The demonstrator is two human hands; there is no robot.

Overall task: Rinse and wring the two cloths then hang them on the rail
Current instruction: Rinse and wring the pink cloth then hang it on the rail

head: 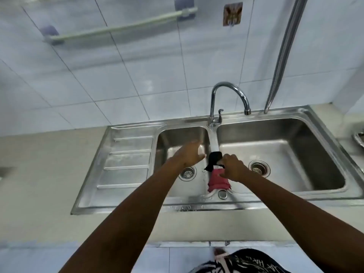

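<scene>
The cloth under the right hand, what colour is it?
Pinkish red, with a black cloth beside it; head view.

A beige tabletop [39, 174] runs along the tiled wall and carries a stainless steel double-bowl sink [197, 205] set into it, with a ribbed drainboard [126, 160] on its left. A chrome gooseneck faucet [216, 107] stands on the sink's back rim between the two bowls.

I'm seeing the faucet [228, 101] arching over the sink divider [213, 142], crowding my hands; the right basin [285, 154] is lying open.
</scene>
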